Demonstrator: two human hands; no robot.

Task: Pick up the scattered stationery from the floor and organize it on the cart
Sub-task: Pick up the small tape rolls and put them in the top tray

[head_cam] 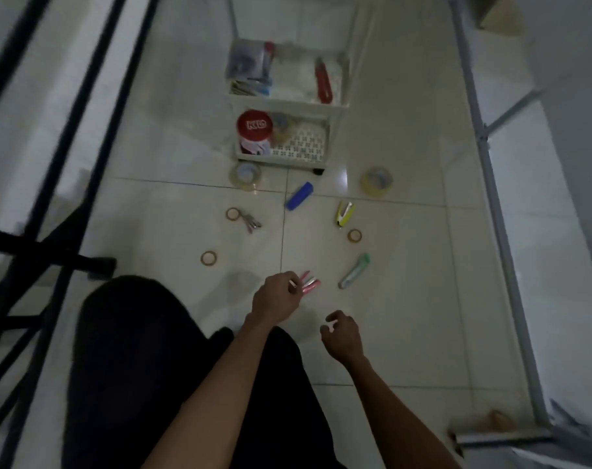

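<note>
The left hand (277,296) had its fingers curled around the near ends of the pink pens (310,283), low over the floor (406,299). Whether the pens were lifted from the tile, I cannot tell, because the picture was blurred there. The right hand (342,336) hovered near it, closer to the body, with loosely bent fingers and nothing inside.

The step in hand seemed to be the gathering of the pens, and the task looked early, since most things lay on the floor. Just to the right of the pens lay a green cutter (354,270). Beyond it were a small tape ring (354,235) and a yellow stapler (344,214). Farther on lay a blue stapler (298,196) and 2 big tape rolls, one (245,175) touching or almost touching the foot of the cart (281,103).

The next move probably called for a firm hold on all the pens together and a long forward reach to the cart. Its 2 trays held a red cutter (323,81) above and a red tin (255,125) below, with free room beside each.

A black frame (51,252) stood close on the left and a grey rail (491,198) ran along the right. The lane between them was open, but the arm would have to pass above the scattered things.
</note>
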